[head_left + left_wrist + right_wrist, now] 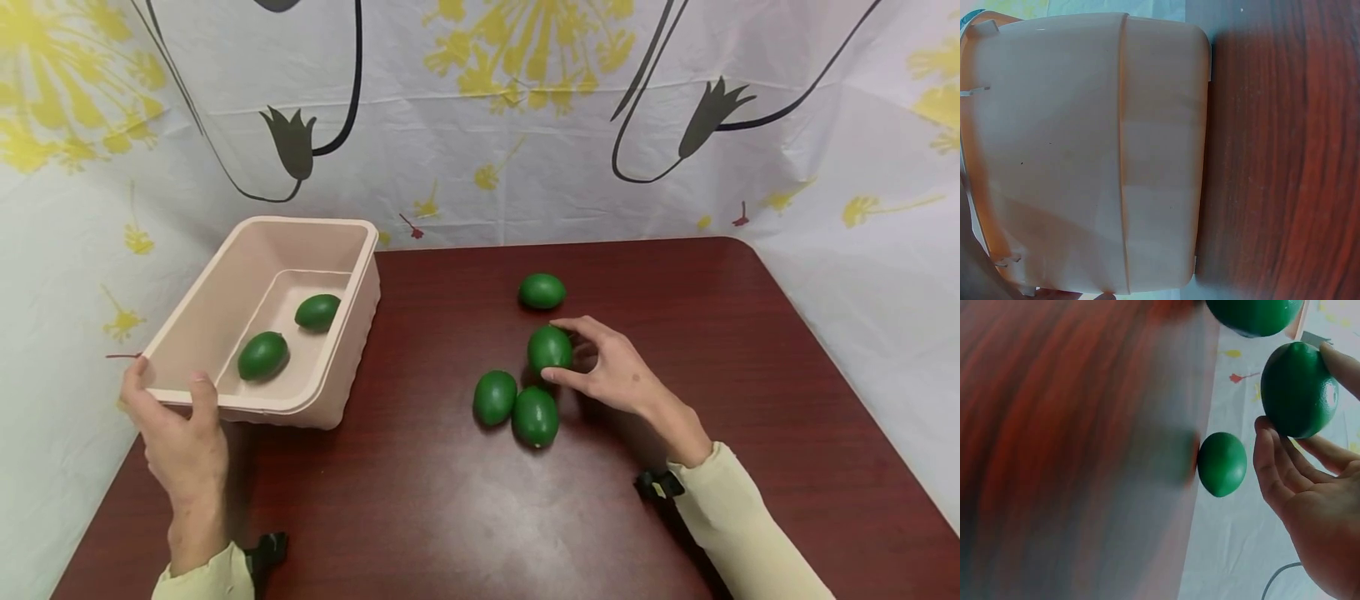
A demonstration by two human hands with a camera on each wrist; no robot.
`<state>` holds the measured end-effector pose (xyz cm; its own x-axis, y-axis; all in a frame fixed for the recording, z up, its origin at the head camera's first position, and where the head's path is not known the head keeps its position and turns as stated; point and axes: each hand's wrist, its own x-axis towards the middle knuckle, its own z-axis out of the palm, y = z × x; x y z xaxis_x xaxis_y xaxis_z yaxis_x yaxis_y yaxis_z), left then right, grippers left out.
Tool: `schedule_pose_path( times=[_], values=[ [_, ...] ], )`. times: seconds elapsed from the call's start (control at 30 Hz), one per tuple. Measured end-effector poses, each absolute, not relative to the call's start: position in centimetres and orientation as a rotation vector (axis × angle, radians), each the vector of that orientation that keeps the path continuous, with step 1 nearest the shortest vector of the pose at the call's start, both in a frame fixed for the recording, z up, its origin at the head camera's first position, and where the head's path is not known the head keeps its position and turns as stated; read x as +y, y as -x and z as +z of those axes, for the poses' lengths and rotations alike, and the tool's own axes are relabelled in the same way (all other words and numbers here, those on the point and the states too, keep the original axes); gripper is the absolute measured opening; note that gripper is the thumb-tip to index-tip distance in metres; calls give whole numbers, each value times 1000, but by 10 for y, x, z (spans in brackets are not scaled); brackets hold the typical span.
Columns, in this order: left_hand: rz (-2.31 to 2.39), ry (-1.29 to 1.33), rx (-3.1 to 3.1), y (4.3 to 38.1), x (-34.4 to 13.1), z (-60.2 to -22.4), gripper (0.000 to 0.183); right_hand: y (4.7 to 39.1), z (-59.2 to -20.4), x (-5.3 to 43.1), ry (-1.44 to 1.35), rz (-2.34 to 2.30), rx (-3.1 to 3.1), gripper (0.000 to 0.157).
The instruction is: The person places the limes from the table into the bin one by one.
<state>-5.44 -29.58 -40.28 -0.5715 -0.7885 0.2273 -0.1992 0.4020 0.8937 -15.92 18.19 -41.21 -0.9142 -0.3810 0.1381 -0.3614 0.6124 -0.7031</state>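
Note:
My right hand pinches a glossy green lime between thumb and fingertips. In the right wrist view that lime is held clear of the tabletop. Two limes lie just nearer to me, one at left and one at right; another lime rests beyond the hand. At the left stands a pale pink plastic bin with two limes inside, a front one and a rear one. My left hand grips its near left corner by the rim. The bin's outer wall fills much of the left wrist view.
A dark red wood-grain table carries everything. Behind it and along both sides hangs a white sheet printed with yellow and grey flowers. Dark straps with small devices sit at both wrists, the right strap over a cream sleeve.

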Motion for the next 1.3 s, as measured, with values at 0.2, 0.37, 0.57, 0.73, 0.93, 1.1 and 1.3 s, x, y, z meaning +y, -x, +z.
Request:
schedule_pose_path(
  times=[0.2,0.37,0.57,0.73,0.93,1.1,1.3],
  values=[
    [-1154,-835,-2001,55,-295,-404,64,158,-410,172,668,-1261,2784,66],
    [-1160,-832,-2004,56,-294,-404,64,159,-409,162,689,-1284,2783,66],
    [-1158,-836,-2010,56,-294,-403,65,157,-409,149,700,-1312,2769,68],
    [-1161,-839,-2012,56,-293,-403,65,156,-409,143,703,-1346,2756,67],
    [-1163,-852,-2014,56,-295,-403,65,153,-407,134,705,-1369,2754,68],
    [-1164,-865,-2012,55,-296,-403,65,150,-408,128,700,-1390,2744,68],
    [-1169,-864,-2008,55,-296,-402,64,148,-411,121,709,-1396,2765,66]
  ],
)
